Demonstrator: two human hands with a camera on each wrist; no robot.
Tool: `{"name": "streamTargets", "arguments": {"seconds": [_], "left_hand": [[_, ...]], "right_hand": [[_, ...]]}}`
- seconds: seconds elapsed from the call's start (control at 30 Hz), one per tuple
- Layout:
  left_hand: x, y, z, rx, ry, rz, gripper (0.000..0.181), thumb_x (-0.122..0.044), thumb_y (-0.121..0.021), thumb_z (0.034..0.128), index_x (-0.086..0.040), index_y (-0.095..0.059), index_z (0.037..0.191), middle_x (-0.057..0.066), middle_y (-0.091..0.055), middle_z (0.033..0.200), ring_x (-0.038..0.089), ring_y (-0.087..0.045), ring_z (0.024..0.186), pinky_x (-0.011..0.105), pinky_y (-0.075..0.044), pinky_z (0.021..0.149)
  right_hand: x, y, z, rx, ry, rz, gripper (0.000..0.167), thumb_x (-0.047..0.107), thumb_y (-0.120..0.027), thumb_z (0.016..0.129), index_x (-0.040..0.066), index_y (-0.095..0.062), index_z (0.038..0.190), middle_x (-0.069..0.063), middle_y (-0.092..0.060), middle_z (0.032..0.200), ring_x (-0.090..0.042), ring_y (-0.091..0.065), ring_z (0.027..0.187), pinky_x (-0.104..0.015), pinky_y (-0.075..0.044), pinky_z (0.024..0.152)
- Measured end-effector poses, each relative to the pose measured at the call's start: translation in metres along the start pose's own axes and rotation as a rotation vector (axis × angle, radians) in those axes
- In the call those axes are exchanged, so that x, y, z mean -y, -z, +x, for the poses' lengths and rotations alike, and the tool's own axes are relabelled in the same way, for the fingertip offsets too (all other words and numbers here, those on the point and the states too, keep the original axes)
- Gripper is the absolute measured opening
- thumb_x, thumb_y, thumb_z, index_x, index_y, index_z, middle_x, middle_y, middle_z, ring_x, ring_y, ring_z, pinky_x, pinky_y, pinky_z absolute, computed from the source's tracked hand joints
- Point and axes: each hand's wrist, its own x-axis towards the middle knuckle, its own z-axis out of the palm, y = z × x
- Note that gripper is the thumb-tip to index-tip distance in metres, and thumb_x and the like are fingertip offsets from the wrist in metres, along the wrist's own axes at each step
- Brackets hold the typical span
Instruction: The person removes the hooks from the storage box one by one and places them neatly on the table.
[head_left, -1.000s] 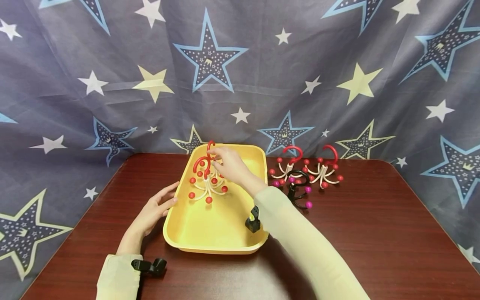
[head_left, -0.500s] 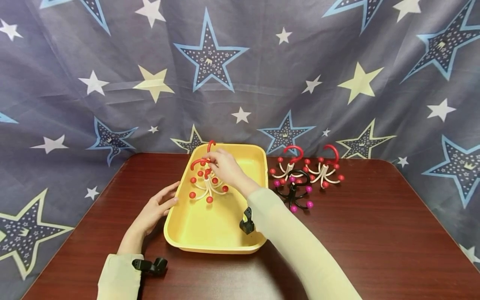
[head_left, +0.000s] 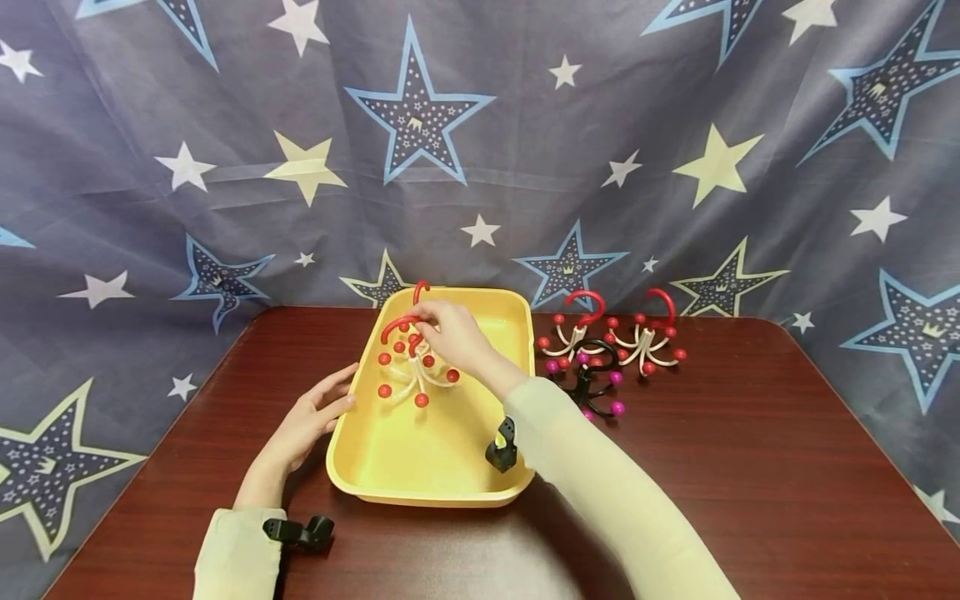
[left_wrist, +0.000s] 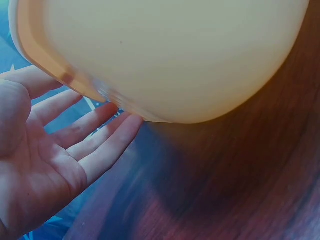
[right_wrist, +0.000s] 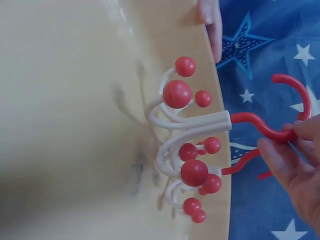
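Observation:
My right hand (head_left: 457, 335) pinches the red hook of a white multi-arm hook hanger (head_left: 417, 368) with red ball tips, in the far left part of a yellow tray (head_left: 431, 502). In the right wrist view, finger and thumb meet on that hanger's red hook (right_wrist: 255, 121). A second red-and-white hanger (right_wrist: 215, 171) stands close beside it in the tray, partly hidden behind it in the head view. My left hand (head_left: 306, 427) touches the tray's left outer side. In the left wrist view, the fingers (left_wrist: 107, 150) reach out fairly straight against the tray wall (left_wrist: 175, 100).
Right of the tray, two more red-and-white hangers (head_left: 577, 335) (head_left: 647, 348) sit on the dark wood table (head_left: 750, 467). Before them is a black hanger (head_left: 583, 385) with magenta balls, partly behind my right sleeve (head_left: 600, 492). A star-patterned curtain (head_left: 510, 167) hangs behind.
The right hand has shifted slightly down on the front hanger's red hook, and that hook has turned a little. The left hand and tray stay in place.

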Motion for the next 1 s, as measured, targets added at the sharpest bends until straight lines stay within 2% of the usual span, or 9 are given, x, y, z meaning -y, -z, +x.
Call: {"name": "streamTargets", "arguments": {"seconds": [0.13, 0.4, 0.5, 0.6, 0.73, 0.87, 1.0], "left_hand": [[0.001, 0.001, 0.000, 0.000, -0.004, -0.003, 0.059, -0.022, -0.051, 0.0969, -0.011, -0.025, 0.148, 0.028, -0.039, 0.138, 0.003, -0.061, 0.098, 0.025, -0.054, 0.078], [0.001, 0.001, 0.000, 0.004, -0.014, -0.002, 0.057, -0.019, -0.050, 0.0974, -0.011, -0.026, 0.148, 0.029, -0.040, 0.137, 0.007, -0.062, 0.099, 0.027, -0.054, 0.078], [0.001, 0.001, -0.001, 0.003, -0.015, 0.000, 0.057, -0.020, -0.050, 0.0972, -0.011, -0.026, 0.148, 0.029, -0.041, 0.137, 0.007, -0.062, 0.099, 0.027, -0.054, 0.077], [0.000, 0.002, -0.002, 0.000, -0.014, 0.002, 0.057, -0.020, -0.051, 0.0970, -0.011, -0.026, 0.148, 0.029, -0.041, 0.136, 0.006, -0.062, 0.098, 0.026, -0.054, 0.077], [0.000, 0.001, -0.001, 0.004, -0.014, 0.000, 0.057, -0.019, -0.050, 0.0972, -0.011, -0.026, 0.148, 0.029, -0.041, 0.137, 0.007, -0.063, 0.098, 0.026, -0.054, 0.077], [0.000, 0.001, 0.000, 0.008, -0.011, -0.002, 0.057, -0.020, -0.050, 0.0971, -0.011, -0.026, 0.148, 0.029, -0.040, 0.137, 0.008, -0.063, 0.099, 0.027, -0.054, 0.078], [0.000, 0.001, 0.000, 0.005, -0.010, -0.004, 0.058, -0.020, -0.051, 0.0969, -0.011, -0.026, 0.148, 0.029, -0.040, 0.137, 0.008, -0.063, 0.098, 0.026, -0.054, 0.078]], "right_hand": [[0.004, 0.011, -0.005, -0.014, 0.010, 0.042, 0.020, 0.007, -0.057, 0.092, 0.009, -0.067, 0.108, -0.005, -0.071, 0.102, -0.016, -0.066, 0.092, -0.025, -0.050, 0.077], [0.008, 0.038, -0.018, -0.067, 0.039, 0.089, 0.022, 0.008, -0.058, 0.091, 0.009, -0.067, 0.111, -0.006, -0.068, 0.106, -0.018, -0.066, 0.096, -0.029, -0.051, 0.084], [0.007, 0.050, -0.023, -0.117, 0.062, 0.087, 0.021, 0.010, -0.059, 0.091, 0.010, -0.068, 0.110, -0.005, -0.068, 0.104, -0.016, -0.066, 0.094, -0.026, -0.052, 0.079], [0.007, 0.064, -0.029, -0.157, 0.090, 0.129, 0.020, 0.010, -0.060, 0.091, 0.009, -0.068, 0.108, -0.005, -0.069, 0.101, -0.015, -0.067, 0.088, -0.024, -0.053, 0.073], [0.007, 0.084, -0.038, -0.187, 0.086, 0.193, 0.019, 0.010, -0.060, 0.091, 0.010, -0.068, 0.108, -0.006, -0.069, 0.098, -0.015, -0.068, 0.084, -0.022, -0.054, 0.062], [0.005, 0.105, -0.048, -0.234, 0.068, 0.209, 0.019, 0.012, -0.061, 0.091, 0.011, -0.068, 0.109, -0.007, -0.070, 0.096, -0.016, -0.069, 0.081, -0.022, -0.053, 0.060], [0.003, 0.129, -0.061, -0.285, 0.057, 0.199, 0.020, 0.012, -0.060, 0.091, 0.009, -0.067, 0.110, -0.010, -0.071, 0.094, -0.017, -0.069, 0.080, -0.022, -0.054, 0.064]]}}
